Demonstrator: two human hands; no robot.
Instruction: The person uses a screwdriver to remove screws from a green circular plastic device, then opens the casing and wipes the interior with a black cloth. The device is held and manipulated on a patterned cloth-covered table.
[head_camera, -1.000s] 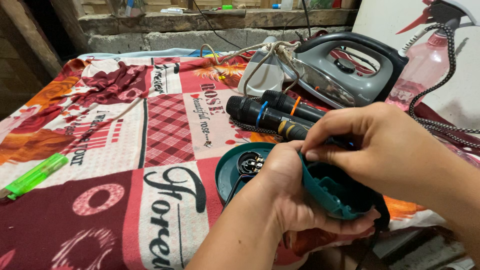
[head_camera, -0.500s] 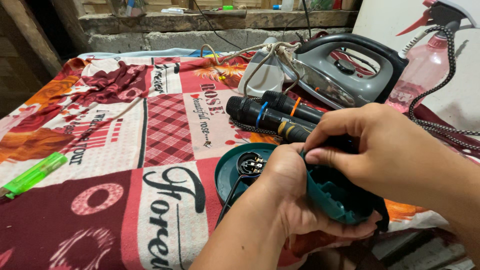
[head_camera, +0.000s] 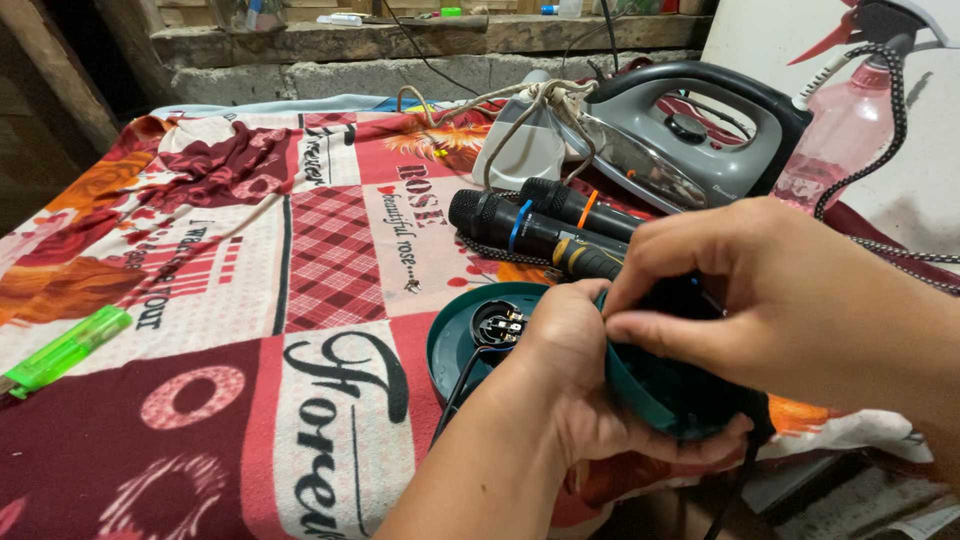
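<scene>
My left hand (head_camera: 585, 385) cups a dark teal round plastic housing (head_camera: 660, 395) from below, near the table's front right edge. My right hand (head_camera: 770, 300) reaches into the housing from above, fingertips pinched inside its rim; what they pinch is hidden. A matching teal round base (head_camera: 455, 335) with a small metal connector (head_camera: 497, 323) in its middle lies on the cloth just left of my left hand. A thin dark wire (head_camera: 452, 395) runs down from the base.
Two black microphones (head_camera: 525, 225) lie behind the base. A grey clothes iron (head_camera: 690, 135) with a bundled cord stands at the back right, beside a pink spray bottle (head_camera: 850, 125). A green lighter (head_camera: 65, 350) lies at the left on the patterned red cloth (head_camera: 250, 300).
My hands and the teal housing have barely shifted; the right fingers stay pinched inside the rim. Nothing else moved.
</scene>
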